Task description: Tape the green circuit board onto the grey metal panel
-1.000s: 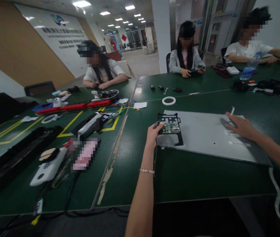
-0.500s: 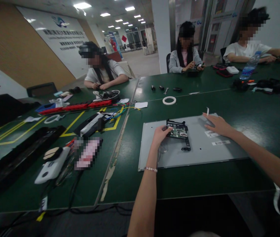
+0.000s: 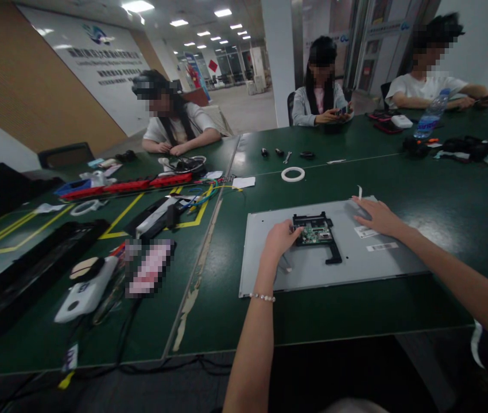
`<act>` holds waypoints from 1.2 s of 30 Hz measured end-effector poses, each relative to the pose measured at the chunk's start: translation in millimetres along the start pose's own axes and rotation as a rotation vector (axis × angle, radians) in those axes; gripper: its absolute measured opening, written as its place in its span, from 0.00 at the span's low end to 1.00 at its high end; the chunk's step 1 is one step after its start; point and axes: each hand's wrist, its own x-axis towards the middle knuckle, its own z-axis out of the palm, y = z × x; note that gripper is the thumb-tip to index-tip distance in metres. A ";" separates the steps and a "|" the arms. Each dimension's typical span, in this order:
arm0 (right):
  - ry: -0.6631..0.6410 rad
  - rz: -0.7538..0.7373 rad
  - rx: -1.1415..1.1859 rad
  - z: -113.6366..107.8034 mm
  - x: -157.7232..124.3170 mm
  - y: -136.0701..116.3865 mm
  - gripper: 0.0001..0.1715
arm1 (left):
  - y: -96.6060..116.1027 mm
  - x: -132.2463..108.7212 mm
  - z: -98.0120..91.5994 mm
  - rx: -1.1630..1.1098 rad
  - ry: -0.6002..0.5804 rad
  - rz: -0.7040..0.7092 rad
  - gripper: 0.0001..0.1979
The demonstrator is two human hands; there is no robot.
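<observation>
My left hand (image 3: 279,242) pinches the left edge of a black plastic bracket that carries a green circuit board (image 3: 315,233). The bracket lies over a flat grey panel (image 3: 265,269), and its one leg (image 3: 334,255) points toward me. A short piece of cable (image 3: 286,265) shows beneath my left wrist. Toward the panel's right side, my right hand (image 3: 379,219) rests with fingers stretched out on the surface. By its fingertips a white strip (image 3: 360,191) sticks up at the panel's far edge. White labels (image 3: 382,247) are stuck on the panel near this hand.
Beyond the panel lie a white tape roll (image 3: 293,174), a wrench (image 3: 287,157) and small dark items. Left of the table seam are a white device (image 3: 84,292), a phone (image 3: 151,268), a long black housing (image 3: 33,269) and cables. Several people sit across the table.
The bracket with the circuit board has turned slightly and shifted a little right and toward me, my left hand moving with it. My right hand stays on the panel.
</observation>
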 end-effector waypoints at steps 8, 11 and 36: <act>0.000 -0.005 0.028 -3.0 0.8 0.2 0.39 | 11.8 -7.6 -14.6 0.123 -0.070 -0.021 0.12; -0.002 0.003 0.029 -3.2 1.0 0.0 0.39 | 20.8 -11.4 -22.7 0.299 -0.080 -0.007 0.13; 0.041 0.011 0.005 1.5 0.8 0.3 0.38 | -2.7 -14.9 5.2 0.252 -0.278 0.319 0.39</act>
